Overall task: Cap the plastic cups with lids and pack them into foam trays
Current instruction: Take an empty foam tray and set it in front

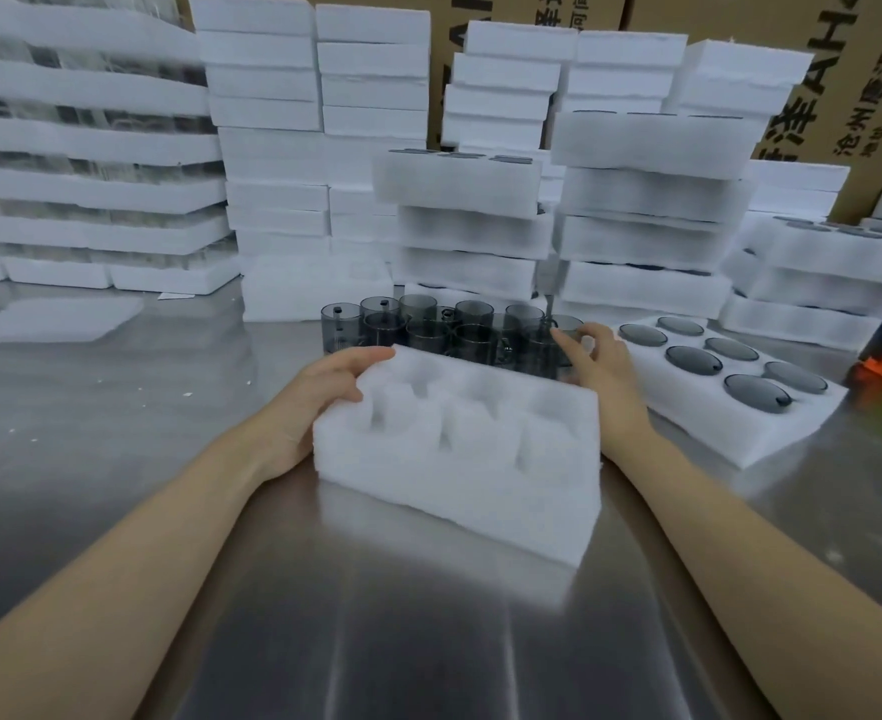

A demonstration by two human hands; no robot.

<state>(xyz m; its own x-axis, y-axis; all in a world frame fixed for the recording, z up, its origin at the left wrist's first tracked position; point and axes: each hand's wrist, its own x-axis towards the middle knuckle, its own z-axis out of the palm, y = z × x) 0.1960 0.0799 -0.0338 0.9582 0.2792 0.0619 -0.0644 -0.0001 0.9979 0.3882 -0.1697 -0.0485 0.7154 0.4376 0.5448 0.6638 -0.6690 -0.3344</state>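
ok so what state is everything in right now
front foam tray: empty, all pockets bare
cups: upright, uncapped, clustered behind that tray
lids: six, lying in the flat foam tray on the right
left hand: grips the front tray's left end
right hand: at its far right corner by a cup; grip unclear

An empty white foam tray with round pockets sits tilted on the shiny metal surface. The left hand grips its left end, fingers curled over the top edge. The right hand is at the far right corner, reaching into a cluster of grey see-through cups just behind; whether it holds one is unclear. To the right, a second tray holds dark lids. Stacks of foam stand behind.
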